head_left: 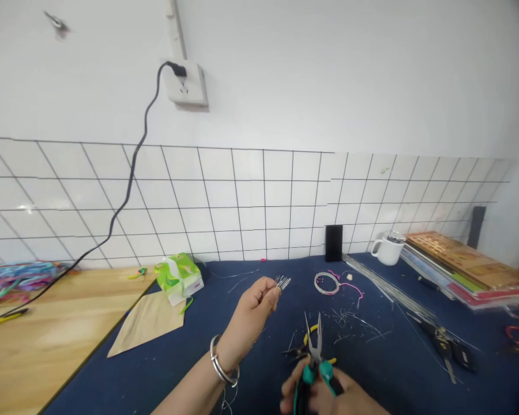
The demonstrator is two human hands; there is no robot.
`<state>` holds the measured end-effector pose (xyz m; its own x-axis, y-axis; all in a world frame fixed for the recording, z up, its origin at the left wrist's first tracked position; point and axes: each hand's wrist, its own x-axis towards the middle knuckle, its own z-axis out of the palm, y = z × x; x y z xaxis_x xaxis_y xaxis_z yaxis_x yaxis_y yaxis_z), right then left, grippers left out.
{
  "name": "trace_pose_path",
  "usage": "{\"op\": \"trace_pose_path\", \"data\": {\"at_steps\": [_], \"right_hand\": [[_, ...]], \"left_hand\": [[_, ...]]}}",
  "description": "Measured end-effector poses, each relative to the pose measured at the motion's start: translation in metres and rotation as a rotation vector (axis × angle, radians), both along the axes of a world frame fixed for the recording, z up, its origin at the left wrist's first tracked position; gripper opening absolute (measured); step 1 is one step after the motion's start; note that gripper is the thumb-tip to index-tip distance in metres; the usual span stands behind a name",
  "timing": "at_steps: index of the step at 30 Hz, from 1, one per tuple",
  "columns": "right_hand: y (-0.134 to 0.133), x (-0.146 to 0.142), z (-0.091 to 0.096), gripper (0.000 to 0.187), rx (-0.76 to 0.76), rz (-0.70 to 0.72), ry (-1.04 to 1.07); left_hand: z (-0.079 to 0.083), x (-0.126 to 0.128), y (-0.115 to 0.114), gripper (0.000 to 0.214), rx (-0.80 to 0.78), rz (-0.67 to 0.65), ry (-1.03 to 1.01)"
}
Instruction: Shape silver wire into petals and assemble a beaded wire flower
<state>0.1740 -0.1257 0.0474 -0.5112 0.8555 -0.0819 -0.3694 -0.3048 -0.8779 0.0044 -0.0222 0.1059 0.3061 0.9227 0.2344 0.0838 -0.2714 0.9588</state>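
Observation:
My left hand (259,302) is closed in a pinch around a small bundle of short silvery wires (282,282), whose ends fan out past the fingertips. A silver bangle circles that wrist. Lower in the view, my right hand (320,392) grips needle-nose pliers (315,351) with teal and black handles; their jaws point up and stand apart, with nothing between them. Just behind the pliers lies a yellow-handled tool (305,340), partly hidden. Loose wire clippings (350,323) are scattered on the dark blue cloth to the right of the pliers.
A white ring with pink thread (327,283) lies on the cloth (134,374). At the right are long wires (389,288), a black-handled tool (443,343), a white mug (389,249) and stacked books (462,265). A green tissue pack (179,276) sits left, near a black cable (134,161).

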Motion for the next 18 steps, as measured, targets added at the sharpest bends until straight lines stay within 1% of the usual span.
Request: {"op": "trace_pose_path", "data": {"at_steps": [1, 2, 5, 7, 10, 15, 18], "right_hand": [[0.008, 0.002, 0.006, 0.042, 0.012, -0.025, -0.019], [0.017, 0.004, 0.013, 0.048, 0.051, -0.072, -0.088], [0.044, 0.008, 0.03, 0.053, 0.166, -0.228, -0.33], [0.06, 0.008, 0.034, 0.056, 0.254, -0.27, -0.46], [0.075, 0.007, 0.031, 0.059, 0.323, -0.259, -0.572], [0.082, 0.012, 0.018, 0.057, 0.305, -0.207, -0.52], [0.085, 0.017, 0.015, 0.055, 0.279, -0.185, -0.52]], "left_hand": [[0.001, -0.002, 0.001, 0.025, 0.005, 0.0, 0.019], [0.002, -0.003, 0.002, 0.025, 0.011, 0.001, 0.033], [0.003, -0.004, 0.005, 0.024, 0.03, 0.003, 0.077], [0.002, -0.004, 0.007, 0.023, 0.038, 0.001, 0.108], [-0.003, -0.004, 0.012, 0.021, 0.045, -0.007, 0.153], [-0.014, -0.003, 0.02, 0.021, 0.047, -0.031, 0.23], [-0.019, -0.003, 0.024, 0.02, 0.048, -0.045, 0.26]]}}
